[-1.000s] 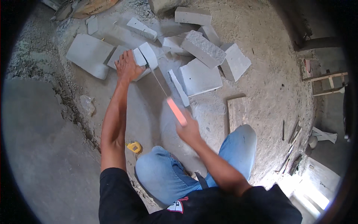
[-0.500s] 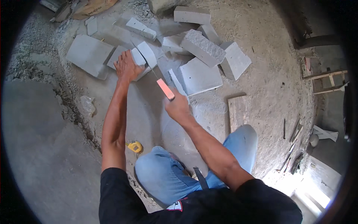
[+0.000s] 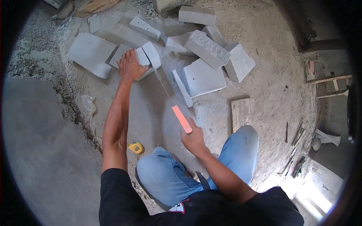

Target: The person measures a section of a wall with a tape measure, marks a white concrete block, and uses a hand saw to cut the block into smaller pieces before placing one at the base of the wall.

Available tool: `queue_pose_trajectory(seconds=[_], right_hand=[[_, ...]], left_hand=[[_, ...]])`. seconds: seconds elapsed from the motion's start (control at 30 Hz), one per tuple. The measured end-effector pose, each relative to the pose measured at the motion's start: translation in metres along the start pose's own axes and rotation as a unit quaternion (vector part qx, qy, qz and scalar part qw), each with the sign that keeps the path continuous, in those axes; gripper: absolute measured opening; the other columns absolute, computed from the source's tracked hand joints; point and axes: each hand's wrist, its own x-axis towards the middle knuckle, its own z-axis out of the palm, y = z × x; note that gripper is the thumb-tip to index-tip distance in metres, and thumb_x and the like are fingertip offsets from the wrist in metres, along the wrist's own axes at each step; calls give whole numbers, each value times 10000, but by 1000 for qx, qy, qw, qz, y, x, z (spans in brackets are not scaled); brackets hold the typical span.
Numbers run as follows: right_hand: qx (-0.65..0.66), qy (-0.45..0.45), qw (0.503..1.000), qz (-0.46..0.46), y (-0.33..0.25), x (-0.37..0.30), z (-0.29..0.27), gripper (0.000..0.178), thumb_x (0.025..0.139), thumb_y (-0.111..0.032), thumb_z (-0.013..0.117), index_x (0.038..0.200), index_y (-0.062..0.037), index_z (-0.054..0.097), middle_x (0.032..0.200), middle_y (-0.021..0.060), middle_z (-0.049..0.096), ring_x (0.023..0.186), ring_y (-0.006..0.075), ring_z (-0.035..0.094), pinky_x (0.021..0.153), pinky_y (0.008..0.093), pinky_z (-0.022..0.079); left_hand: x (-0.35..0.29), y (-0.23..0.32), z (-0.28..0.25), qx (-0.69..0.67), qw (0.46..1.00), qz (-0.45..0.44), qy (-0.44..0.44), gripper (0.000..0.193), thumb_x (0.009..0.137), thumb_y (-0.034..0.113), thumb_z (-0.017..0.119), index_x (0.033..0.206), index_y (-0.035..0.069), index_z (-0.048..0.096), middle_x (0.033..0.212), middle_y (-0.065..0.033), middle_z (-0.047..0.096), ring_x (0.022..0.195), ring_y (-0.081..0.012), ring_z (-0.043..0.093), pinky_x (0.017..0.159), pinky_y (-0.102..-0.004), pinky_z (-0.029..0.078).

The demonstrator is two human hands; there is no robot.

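Drawn back toward the knees [image 3: 154, 165] since half a second ago, the saw [image 3: 179, 115] and the right hand [image 3: 193, 140] bare more of the thin blade [image 3: 163, 84]. Leftmost, crumpled clear plastic [image 3: 89, 103] lies nearer the person than a flat pale slab [image 3: 92, 54]. Next, the left hand [image 3: 131, 66] rests on the partly cut block [image 3: 142, 56], thumb and fingers spread wide over it. A yellow tape measure [image 3: 136, 147] lies near the left thigh [image 3: 162, 184]. The blade runs into the slit [image 3: 147, 56] near the block's right end; the right hand's fingers close around the orange handle [image 3: 182, 119]. Further right come a thin strip [image 3: 182, 88], a squarish slab [image 3: 204, 78], heaped pale blocks [image 3: 207, 49] and a wooden board [image 3: 241, 111]
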Motion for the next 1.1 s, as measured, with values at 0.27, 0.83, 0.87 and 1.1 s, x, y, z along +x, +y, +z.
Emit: queue_pose_trajectory(seconds=[0.27, 0.83, 0.87, 1.1], right_hand=[[22, 14, 999, -38, -6, -12, -9, 415, 834, -100, 569, 1246, -47, 578, 1182, 256, 622, 1034, 457, 608, 878, 498, 524], [-6, -9, 1000, 22, 5, 14, 1, 500, 835, -100, 590, 1330, -78, 522, 1146, 247, 639, 1009, 456, 619, 862, 499, 523], [13, 7, 1000, 5, 13, -1, 4, 482, 840, -112, 591, 1319, -90, 540, 1226, 235, 615, 1071, 436, 608, 899, 476, 520], [-25, -28, 996, 87, -13, 63, 2, 532, 804, -41, 592, 1332, -78, 539, 1240, 207, 630, 1136, 403, 601, 951, 434, 511]], left_hand=[[4, -5, -3, 14, 1000, -7, -4, 827, 622, 413, 828, 1283, 80, 459, 1268, -114, 525, 1237, -343, 482, 978, -550, 365], [4, 10, 6, -13, 1000, -5, -15, 851, 631, 426, 836, 1303, 79, 445, 1284, -118, 515, 1248, -338, 471, 980, -559, 351], [7, 4, 1, -6, 1000, 4, 1, 871, 632, 422, 841, 1315, 70, 431, 1290, -137, 515, 1240, -357, 480, 974, -562, 369], [6, 20, 5, -17, 1000, 3, -16, 865, 638, 422, 835, 1316, 67, 433, 1285, -156, 515, 1242, -373, 479, 976, -565, 374]])
